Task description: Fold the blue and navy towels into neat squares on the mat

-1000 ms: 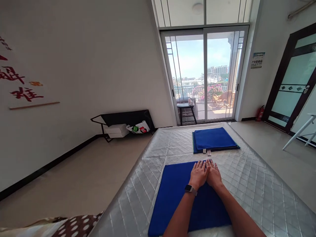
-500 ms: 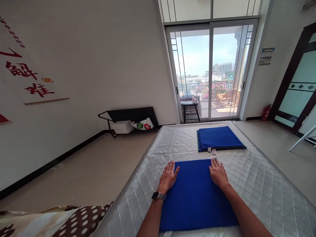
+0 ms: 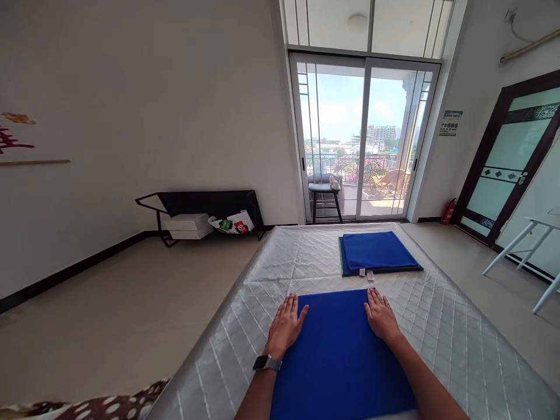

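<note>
A blue folded cloth [image 3: 336, 356] lies flat on the silver quilted mattress [image 3: 227, 344], its near edge partly out of frame. My left hand [image 3: 286, 326], with a watch on the wrist, rests flat on the cloth's far left corner, fingers stretched out. At the far right corner my right hand [image 3: 381, 314] lies palm down, fingers extended. Neither hand grips anything. Beyond them, a stack of blue folded cloths [image 3: 378, 251] with small white tags sits on the mattress.
A black rack [image 3: 205, 204] with white boxes and a bag stands by the left wall. A stool [image 3: 324, 189] is near the sliding glass door. White table legs [image 3: 510, 248] stand at right, a spotted blanket [image 3: 109, 405] at lower left.
The view has turned slightly right and up, so the room and mattress sit further left in it. Both hands remain flat on the cloth's far corners.
</note>
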Tool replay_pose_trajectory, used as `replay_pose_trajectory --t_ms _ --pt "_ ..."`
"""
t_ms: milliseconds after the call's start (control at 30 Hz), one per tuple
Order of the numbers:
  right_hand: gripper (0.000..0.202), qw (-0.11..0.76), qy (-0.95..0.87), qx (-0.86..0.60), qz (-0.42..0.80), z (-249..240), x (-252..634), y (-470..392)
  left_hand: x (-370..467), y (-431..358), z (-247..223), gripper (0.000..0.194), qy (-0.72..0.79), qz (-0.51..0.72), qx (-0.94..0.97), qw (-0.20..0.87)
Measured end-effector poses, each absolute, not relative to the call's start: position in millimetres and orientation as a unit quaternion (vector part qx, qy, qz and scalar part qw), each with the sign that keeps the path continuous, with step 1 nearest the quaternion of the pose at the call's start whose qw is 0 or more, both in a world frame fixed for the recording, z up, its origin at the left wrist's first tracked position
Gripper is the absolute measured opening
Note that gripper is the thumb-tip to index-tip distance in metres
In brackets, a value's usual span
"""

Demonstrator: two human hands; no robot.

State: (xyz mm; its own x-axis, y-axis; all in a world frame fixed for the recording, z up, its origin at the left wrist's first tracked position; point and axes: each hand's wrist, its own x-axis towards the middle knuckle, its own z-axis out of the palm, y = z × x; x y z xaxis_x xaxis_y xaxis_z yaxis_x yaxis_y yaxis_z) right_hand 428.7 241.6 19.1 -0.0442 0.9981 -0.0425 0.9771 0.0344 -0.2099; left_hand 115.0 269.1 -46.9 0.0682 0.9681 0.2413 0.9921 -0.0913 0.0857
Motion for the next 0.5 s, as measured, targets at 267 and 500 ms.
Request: replay_pose_trajectory --t_ms 267,500 --pt "0.060 0.067 -0.718 -0.686 0.094 22 426 241 113 271 -47 0.068 -0.664 -0.104 -0.737 0.073" --pt "0.060 0.087 -0.715 -0.686 0.104 23 426 240 99 281 -37 0.068 -0.658 -0.026 -0.752 0.029"
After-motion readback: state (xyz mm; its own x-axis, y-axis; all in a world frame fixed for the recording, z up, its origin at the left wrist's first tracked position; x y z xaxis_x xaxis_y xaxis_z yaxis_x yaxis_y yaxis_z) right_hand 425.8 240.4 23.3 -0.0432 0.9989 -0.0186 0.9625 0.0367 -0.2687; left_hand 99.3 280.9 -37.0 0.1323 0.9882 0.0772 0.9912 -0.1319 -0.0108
